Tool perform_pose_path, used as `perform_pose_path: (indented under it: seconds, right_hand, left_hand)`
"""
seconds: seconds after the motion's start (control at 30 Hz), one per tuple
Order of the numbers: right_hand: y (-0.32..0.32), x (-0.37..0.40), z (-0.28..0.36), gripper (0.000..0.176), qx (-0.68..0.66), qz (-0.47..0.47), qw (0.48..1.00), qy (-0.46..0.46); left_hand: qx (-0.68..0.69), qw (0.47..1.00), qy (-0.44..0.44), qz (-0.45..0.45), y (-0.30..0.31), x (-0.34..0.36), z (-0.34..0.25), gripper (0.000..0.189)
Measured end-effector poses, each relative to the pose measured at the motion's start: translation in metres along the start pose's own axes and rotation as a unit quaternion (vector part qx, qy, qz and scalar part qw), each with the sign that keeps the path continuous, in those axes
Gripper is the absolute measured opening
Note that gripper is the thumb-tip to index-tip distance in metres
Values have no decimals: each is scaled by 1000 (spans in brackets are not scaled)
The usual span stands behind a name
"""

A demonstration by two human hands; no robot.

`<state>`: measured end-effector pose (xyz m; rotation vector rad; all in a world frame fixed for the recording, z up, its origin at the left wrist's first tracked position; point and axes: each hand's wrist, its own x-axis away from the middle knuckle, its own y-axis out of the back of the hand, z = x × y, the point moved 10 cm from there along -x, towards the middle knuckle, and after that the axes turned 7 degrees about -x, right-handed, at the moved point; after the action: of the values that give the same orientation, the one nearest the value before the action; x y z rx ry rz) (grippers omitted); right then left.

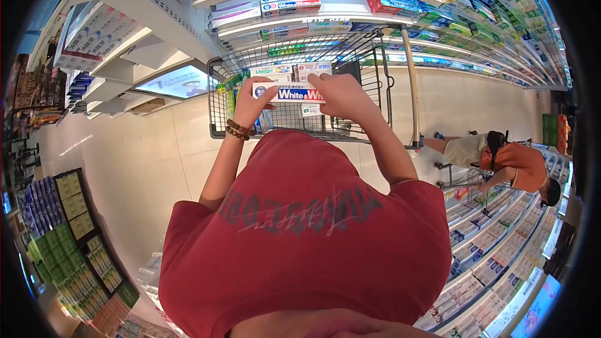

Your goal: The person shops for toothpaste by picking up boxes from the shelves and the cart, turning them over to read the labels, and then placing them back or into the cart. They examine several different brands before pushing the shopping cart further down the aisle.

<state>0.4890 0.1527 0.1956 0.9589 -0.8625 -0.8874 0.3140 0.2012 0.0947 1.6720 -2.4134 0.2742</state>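
A white, blue and red White & White toothpaste box (292,94) is held level between my two hands, above a wire shopping cart (215,126). My left hand (250,101), with beaded bracelets at the wrist, grips the box's left end. My right hand (343,95) closes over its right end and covers part of the lettering. Just beyond it is a box marked Usage (270,71), beside another pale box (315,67). A small white box with a green mark (310,110) shows below the toothpaste box, and green packaging (233,84) lies at the cart's left side.
Shelves (275,23) stocked with toothpaste boxes run behind the cart. A lit screen (178,82) is at the left. To the right, a person in an orange top (519,166) leans over another cart (479,197). Stacked green cartons (59,247) stand at lower left.
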Motion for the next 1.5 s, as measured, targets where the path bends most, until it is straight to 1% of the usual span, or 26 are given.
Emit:
perform_pose_path:
  seconds: [0.1, 0.13, 0.2, 0.23, 0.27, 0.3, 0.33, 0.37, 0.4, 0.43, 0.5, 0.53, 0.63, 0.67, 0.77, 0.87, 0.9, 0.97, 1.0, 1.1, 1.17, 1.23, 1.27, 1.37, 1.4, 1.5]
  right_hand:
    - [3, 10, -7, 56, -20, 2, 1000, -10]
    - [7, 14, -8, 60, -21, -3, 1000, -7]
    - [25, 29, -12, 64, -97, -52, 994, -2]
    - [39, 35, -17, 66, -133, -79, 988, 2]
    - [49, 41, -28, 64, -172, -82, 981, -19]
    - [52, 47, -50, 64, -288, -117, 949, -45]
    - [46, 50, -78, 64, -401, -149, 901, -70]
    - [32, 54, -102, 65, -507, -177, 838, -97]
    - [15, 55, -110, 74, -562, -170, 806, -81]
    - [5, 55, -105, 75, -617, -152, 768, -80]
    - [-16, 51, -81, 77, -718, -118, 682, -75]
    - [-20, 49, -73, 70, -771, -130, 622, -53]
    - [-48, 43, -86, 55, -699, -133, 694, -105]
    - [-51, 46, -91, 44, -675, -197, 695, -147]
    - [-53, 48, -96, 40, -655, -267, 687, -169]
    - [-55, 55, -96, 37, -623, -283, 704, -190]
    - [-55, 56, -97, 36, -612, -288, 712, -191]
    - [-54, 57, -98, 35, -616, -301, 709, -165]
    - [-54, 58, -98, 35, -617, -302, 710, -157]
    - [-53, 58, -96, 35, -615, -295, 719, -132]
    - [-48, 58, -91, 34, -602, -290, 734, -120]
    - [-38, 58, -87, 34, -559, -314, 763, -81]
    - [-33, 59, -85, 34, -537, -326, 776, -61]
    - [-42, 56, -84, 33, -615, -287, 731, -76]
    - [-41, 55, -85, 32, -607, -294, 736, -62]
    - [-40, 52, -90, 31, -595, -306, 743, -27]
  left_hand:
    - [22, 1000, 9, -21, -12, 8, -5, 28]
    - [43, 999, 28, -19, -13, 8, -3, 28]
    - [90, 993, 65, -33, -15, 16, -7, 28]
    - [125, 989, 76, -22, -18, 16, -4, 30]
    - [160, 983, 87, -11, -16, 15, 0, 33]
    - [195, 976, 97, -1, -16, 15, 3, 36]
    - [211, 971, 108, 10, -17, 16, 5, 37]
    - [212, 970, 114, 11, -15, 17, 7, 38]
    - [213, 970, 119, 14, -15, 17, 6, 39]
    - [215, 968, 126, 16, -16, 18, 7, 40]
    - [167, 979, 114, -12, -13, 18, 3, 46]
    - [143, 983, 110, -23, -14, 18, 0, 47]
    - [90, 988, 123, -34, -20, 19, 6, 50]
    - [75, 988, 128, -34, -22, 18, 9, 50]
    - [45, 989, 134, -31, -27, 15, 16, 52]
    - [21, 990, 137, -16, -29, 16, 15, 53]
    - [65, 990, 128, 2, -33, 17, 15, 53]
    - [151, 982, 109, 39, -37, 17, 16, 52]
    - [157, 980, 111, 59, -38, 18, 17, 51]
    - [98, 990, 102, 6, -30, 22, 28, 55]
    - [92, 991, 100, -11, -30, 21, 27, 60]
    - [103, 988, 102, -46, -30, 22, 22, 62]
    - [72, 993, 84, -48, -30, 22, 13, 62]
    - [37, 996, 51, -58, -22, 17, 9, 60]
    - [71, 995, 43, -55, -23, 17, 8, 61]
    - [81, 994, 51, -57, -25, 19, -3, 52]
